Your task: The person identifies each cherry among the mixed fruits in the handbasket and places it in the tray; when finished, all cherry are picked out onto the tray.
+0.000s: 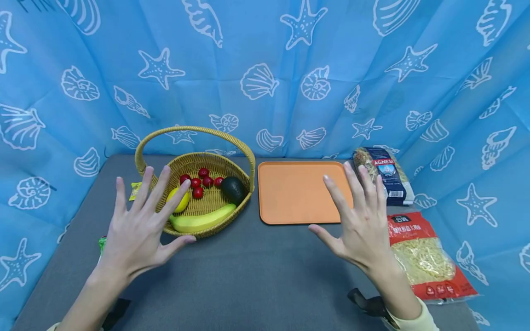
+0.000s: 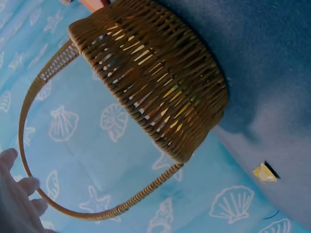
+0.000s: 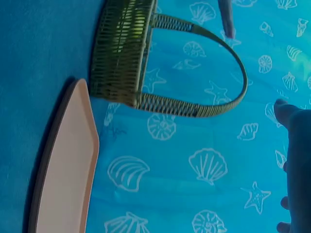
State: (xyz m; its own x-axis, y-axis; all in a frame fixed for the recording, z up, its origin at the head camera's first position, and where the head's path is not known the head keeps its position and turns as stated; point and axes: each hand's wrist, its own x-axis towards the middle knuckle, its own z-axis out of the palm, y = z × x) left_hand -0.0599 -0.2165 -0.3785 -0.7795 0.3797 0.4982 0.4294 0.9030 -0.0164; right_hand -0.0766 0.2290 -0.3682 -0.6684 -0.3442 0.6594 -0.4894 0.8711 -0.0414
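Observation:
My left hand [image 1: 138,230] is held up with fingers spread, overlapping the left side of a wicker basket [image 1: 242,202] in the head view. Inside the basket are a banana [image 1: 203,220], a dark avocado [image 1: 233,190], a yellow lemon [image 1: 182,202] partly behind my fingers, and several small red fruits [image 1: 198,192]. On the other side my right hand [image 1: 364,227] is also raised, fingers straight and apart, nearest the orange tray [image 1: 302,193]. Neither hand holds anything. The left wrist view shows the basket's woven side [image 2: 155,73] and its arched handle.
At the right lie a dark blue AGNESI pasta bag [image 1: 385,177] and a red bag of pale pasta [image 1: 426,257]. A small yellow packet [image 1: 135,191] and a green wrapper [image 1: 101,243] sit at the left. A blue shell-print curtain [image 1: 285,115] surrounds the grey table [image 1: 248,285].

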